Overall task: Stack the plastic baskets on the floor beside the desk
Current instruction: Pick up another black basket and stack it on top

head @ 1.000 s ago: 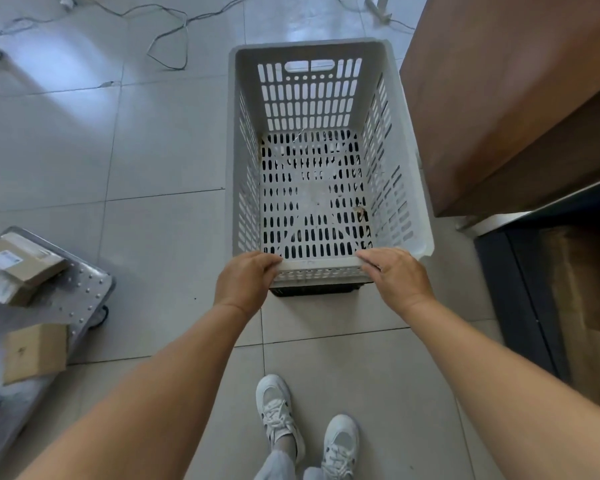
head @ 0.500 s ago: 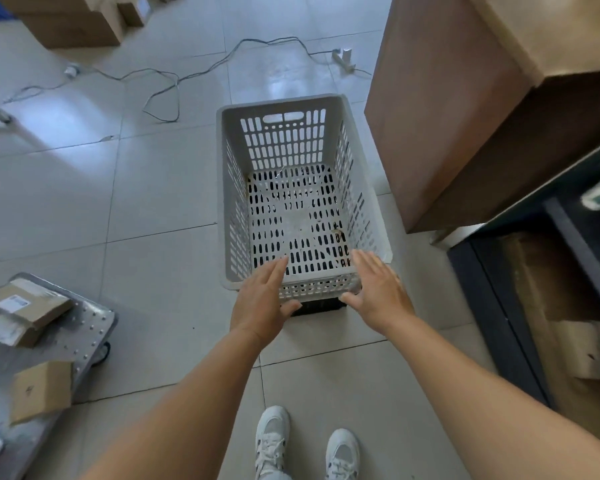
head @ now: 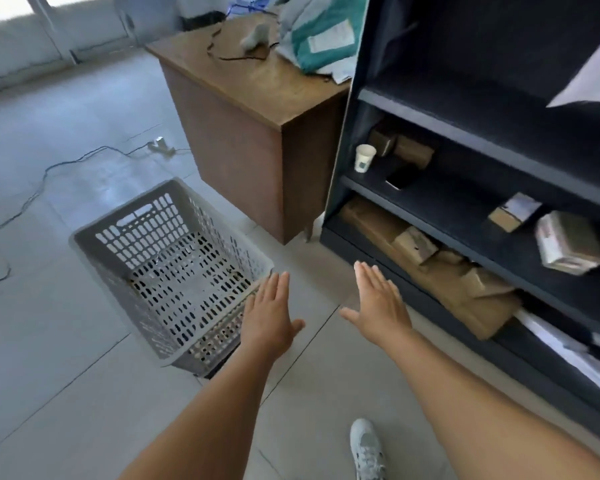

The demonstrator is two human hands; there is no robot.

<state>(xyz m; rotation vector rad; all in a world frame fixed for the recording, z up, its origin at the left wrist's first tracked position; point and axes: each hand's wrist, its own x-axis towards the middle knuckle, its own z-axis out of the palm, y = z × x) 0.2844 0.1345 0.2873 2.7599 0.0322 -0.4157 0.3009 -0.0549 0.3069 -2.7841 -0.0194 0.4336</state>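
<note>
Grey plastic basket (head: 174, 271) sits on the tiled floor (head: 66, 375), just in front of the brown wooden table (head: 243, 133) and a little apart from its near side panel; a dark edge shows beneath the basket's near corner, whether a second basket nested under it cannot be told. Left hand (head: 269, 317) hovers flat over the basket's near right corner, grip spread, fingers straight and together, thumb out, holding nothing; contact with the rim cannot be told. Right hand (head: 378, 306) hangs to the right of the basket over bare floor, also spread flat and empty. Right of the table stands a dark shelf unit (head: 465, 133) with a paper cup (head: 363, 158) and cardboard boxes (head: 416, 249) on its shelves. A cable (head: 49, 174) trails across the floor behind the basket. On the table top, a teal and white bundle (head: 323, 36). One white shoe (head: 366, 448) shows below the right arm.
</note>
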